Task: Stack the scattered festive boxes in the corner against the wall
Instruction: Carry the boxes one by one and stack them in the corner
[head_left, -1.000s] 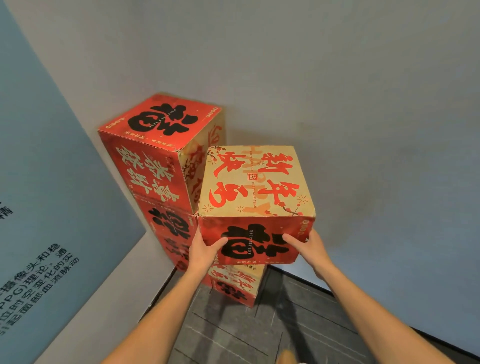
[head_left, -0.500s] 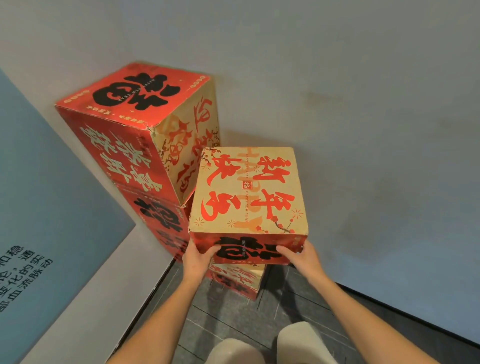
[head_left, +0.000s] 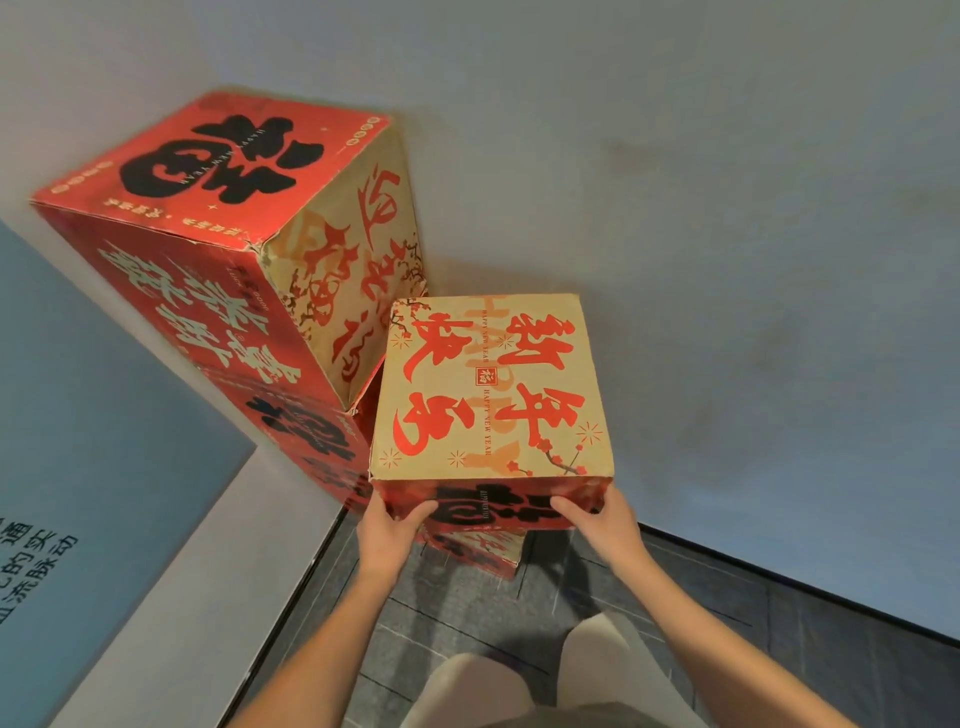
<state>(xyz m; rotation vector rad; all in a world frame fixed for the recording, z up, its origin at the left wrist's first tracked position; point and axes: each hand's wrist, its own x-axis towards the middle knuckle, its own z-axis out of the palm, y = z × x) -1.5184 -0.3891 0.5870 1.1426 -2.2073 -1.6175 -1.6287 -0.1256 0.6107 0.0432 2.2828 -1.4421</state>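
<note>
Cardboard is filling both your palms: your left hand (head_left: 387, 525) and right hand (head_left: 597, 519) are gripping the gold-topped box's (head_left: 491, 387) near lower corners, and it is hanging directly above the lower box (head_left: 475, 552), beside the corner stack (head_left: 249, 249).

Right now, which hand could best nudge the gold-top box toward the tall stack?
Probably the right hand: it grips the gold-top box on the side away from the tall stack, so it could push that way.
</note>
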